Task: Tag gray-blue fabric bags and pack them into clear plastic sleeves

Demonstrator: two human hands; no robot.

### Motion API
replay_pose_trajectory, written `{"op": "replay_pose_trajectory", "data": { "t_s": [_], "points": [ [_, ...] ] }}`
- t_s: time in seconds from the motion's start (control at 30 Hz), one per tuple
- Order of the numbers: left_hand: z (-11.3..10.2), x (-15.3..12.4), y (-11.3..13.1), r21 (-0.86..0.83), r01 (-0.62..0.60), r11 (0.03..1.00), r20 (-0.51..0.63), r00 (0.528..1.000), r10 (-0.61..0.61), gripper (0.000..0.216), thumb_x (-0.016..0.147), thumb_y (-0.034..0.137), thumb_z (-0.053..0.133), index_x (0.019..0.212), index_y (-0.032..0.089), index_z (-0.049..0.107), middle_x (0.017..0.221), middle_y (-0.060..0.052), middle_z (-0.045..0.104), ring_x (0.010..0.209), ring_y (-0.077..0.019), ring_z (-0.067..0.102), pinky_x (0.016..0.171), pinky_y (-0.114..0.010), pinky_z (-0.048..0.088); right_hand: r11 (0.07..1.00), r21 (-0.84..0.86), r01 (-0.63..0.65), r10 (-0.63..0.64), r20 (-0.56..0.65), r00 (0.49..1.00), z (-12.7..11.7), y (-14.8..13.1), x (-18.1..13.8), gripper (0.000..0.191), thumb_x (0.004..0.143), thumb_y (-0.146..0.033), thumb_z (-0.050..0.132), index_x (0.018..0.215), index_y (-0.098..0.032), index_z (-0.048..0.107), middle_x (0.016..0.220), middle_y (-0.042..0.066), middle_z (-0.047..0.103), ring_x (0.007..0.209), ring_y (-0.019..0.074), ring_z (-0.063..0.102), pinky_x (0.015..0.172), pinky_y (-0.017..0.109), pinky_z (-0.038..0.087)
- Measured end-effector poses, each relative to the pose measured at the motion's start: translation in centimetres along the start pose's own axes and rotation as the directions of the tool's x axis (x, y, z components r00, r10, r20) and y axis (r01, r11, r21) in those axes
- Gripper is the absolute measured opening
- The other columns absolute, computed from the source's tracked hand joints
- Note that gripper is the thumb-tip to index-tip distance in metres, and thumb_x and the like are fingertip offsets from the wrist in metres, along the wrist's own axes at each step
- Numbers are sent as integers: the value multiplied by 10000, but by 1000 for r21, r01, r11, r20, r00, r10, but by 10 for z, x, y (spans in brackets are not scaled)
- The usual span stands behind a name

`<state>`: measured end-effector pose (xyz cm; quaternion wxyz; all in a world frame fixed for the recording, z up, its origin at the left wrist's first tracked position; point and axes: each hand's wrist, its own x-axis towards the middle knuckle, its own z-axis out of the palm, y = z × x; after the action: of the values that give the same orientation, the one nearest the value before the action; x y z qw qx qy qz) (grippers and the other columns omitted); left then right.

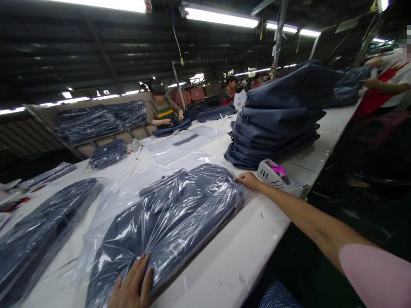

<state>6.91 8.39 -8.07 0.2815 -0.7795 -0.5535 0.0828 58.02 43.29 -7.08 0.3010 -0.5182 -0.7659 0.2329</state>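
A folded navy garment in a clear plastic bag lies on the white table in front of me. My left hand rests on its near left end, fingers stretched out over the plastic. At the far right end my right hand pinches the bag's edge between thumb and fingers. Creases in the plastic run from the left hand across the bag. Just beyond the right hand stands a white box with something bright pink in it.
A tall stack of folded navy garments stands past the box. Another bagged garment lies at left. Loose clear bags cover the table's middle. Across the table a co-worker handles dark cloth; another person is at far right.
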Motion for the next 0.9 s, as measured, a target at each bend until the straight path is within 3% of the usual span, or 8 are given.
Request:
{"op": "replay_pose_trajectory", "data": {
  "t_s": [0.13,0.27,0.4,0.5,0.57,0.7,0.77,0.9],
  "points": [
    [-10,6,5,48,-2,999,-37,999,4,546,799,14,384,1208,237,669,1447,-101,496,1298,-334,509,961,-574,494,1000,-10,29,-28,49,998,-11,-5,-1,595,802,-734,492,561,-190,474,473,-51,429,506,110,408,529,237,293],
    [-10,8,6,33,32,999,25,999,-33,602,774,1,381,1241,274,645,1456,-66,494,1314,-319,493,984,-575,480,997,-45,65,-60,104,993,-30,-15,2,442,817,-603,588,680,-185,636,548,-16,607,530,140,546,563,244,404],
    [-11,10,7,-2,47,999,11,999,-47,625,762,-16,338,1216,263,665,1448,-79,504,1301,-336,505,967,-609,479,990,-106,95,-97,-14,995,-43,-40,-2,267,841,-382,627,990,-179,715,864,70,736,806,230,674,754,327,514],
    [-13,11,9,-25,63,998,-5,998,-63,633,767,-21,311,1207,256,672,1447,-86,505,1296,-336,510,974,-624,466,981,-138,135,-159,-180,971,-41,-71,-27,376,928,-254,477,1274,-182,607,1248,112,649,1199,263,563,1045,423,418],
    [-15,12,10,-32,78,996,20,997,-77,628,774,-15,319,1219,265,664,1452,-76,501,1303,-325,504,986,-611,464,953,-172,248,-282,-207,937,-31,-89,-52,418,972,-254,409,1369,-210,533,1388,87,555,1329,241,452,1144,435,318],
    [-19,13,12,-28,108,994,74,992,-105,625,791,-12,315,1245,263,644,1465,-66,480,1318,-316,489,1005,-602,454,826,-271,494,-495,70,866,-6,-90,-86,496,996,-422,417,1471,-281,409,1509,44,423,1421,255,325,1197,502,196],
    [-22,14,13,-31,118,993,97,989,-114,629,796,-18,306,1256,257,636,1478,-67,461,1329,-316,476,1021,-608,439,845,-313,434,-411,140,901,0,-73,-82,550,993,-492,387,1504,-290,346,1550,51,344,1447,279,263,1188,556,157],
    [-28,17,14,-68,152,986,146,979,-141,621,795,-14,335,1280,254,615,1490,-64,443,1344,-305,459,1046,-587,430,923,-323,209,-188,94,978,-8,-39,-60,537,1002,-480,320,1496,-273,367,1543,68,351,1447,299,255,1165,573,204]
  ]
}}
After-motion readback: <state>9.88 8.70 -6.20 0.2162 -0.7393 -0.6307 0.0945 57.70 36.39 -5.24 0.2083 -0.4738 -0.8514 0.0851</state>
